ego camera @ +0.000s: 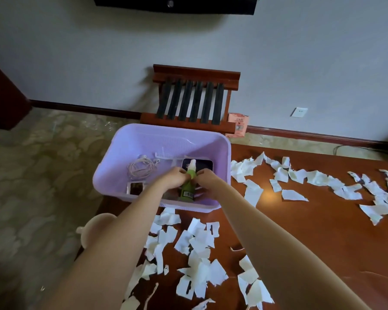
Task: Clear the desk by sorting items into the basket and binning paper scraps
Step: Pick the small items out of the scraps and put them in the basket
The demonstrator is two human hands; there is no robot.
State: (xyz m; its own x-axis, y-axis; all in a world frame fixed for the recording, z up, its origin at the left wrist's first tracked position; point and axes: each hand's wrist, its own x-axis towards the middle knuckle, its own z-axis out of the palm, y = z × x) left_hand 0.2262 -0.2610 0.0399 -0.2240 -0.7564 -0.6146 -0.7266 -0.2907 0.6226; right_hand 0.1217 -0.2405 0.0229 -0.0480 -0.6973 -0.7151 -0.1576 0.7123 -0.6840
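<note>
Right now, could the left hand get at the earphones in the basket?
Probably yes: the earphones lie uncovered in the basket near the left hand, though it holds the bottle.

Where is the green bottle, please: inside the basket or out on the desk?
Inside: the green bottle is within the basket walls, gripped by left hand and right hand.

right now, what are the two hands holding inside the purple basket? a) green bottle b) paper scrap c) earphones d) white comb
a: the left hand and right hand both grip the green bottle inside the purple basket, while the comb and earphones lie untouched.
</note>
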